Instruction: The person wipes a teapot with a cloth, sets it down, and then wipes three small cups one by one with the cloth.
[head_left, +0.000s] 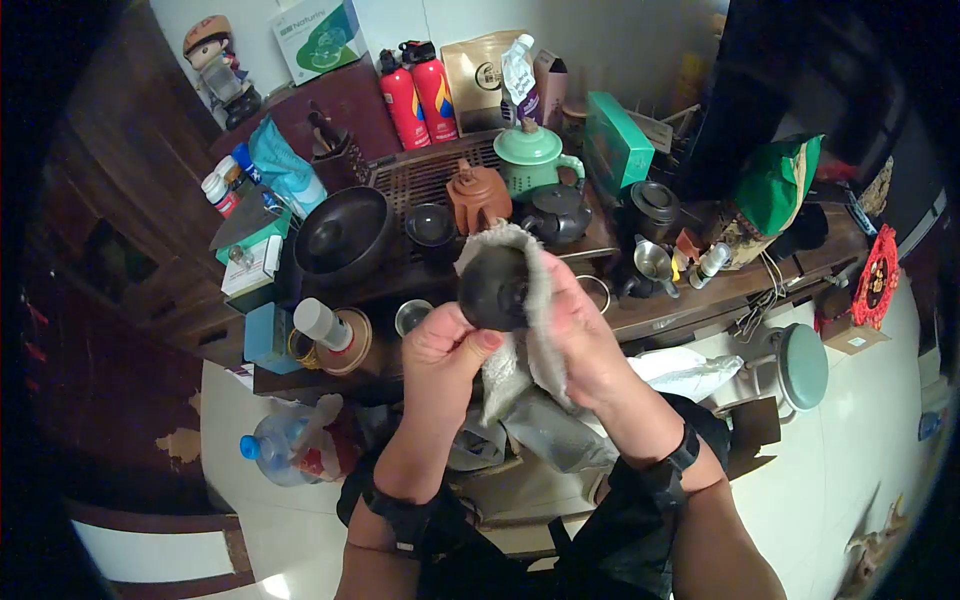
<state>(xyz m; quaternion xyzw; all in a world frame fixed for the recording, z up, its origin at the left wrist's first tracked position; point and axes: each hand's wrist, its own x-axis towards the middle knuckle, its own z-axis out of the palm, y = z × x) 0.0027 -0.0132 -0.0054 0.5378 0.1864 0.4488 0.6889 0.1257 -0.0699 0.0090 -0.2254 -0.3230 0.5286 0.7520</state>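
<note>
Over the front edge of the tea table I hold a dark, round, lid-like piece (492, 287) with a small raised centre. My left hand (447, 352) pinches its lower left rim between thumb and fingers. A pale, rough cloth (541, 300) wraps the top and right side of the piece. On the right, my right hand (582, 335) is closed around the cloth, pressing it against the dark piece. The cloth's loose end hangs below, between my hands. Just behind are a reddish-brown clay teapot (477, 195) and a black teapot (559, 213).
A large dark bowl (343, 236) and a small dark cup (432, 228) stand to the left. Behind are a green enamel pot (528, 160) and two red extinguishers (404, 100). A metal pitcher (652, 262) sits at right; a plastic bottle (290, 447) is on the floor.
</note>
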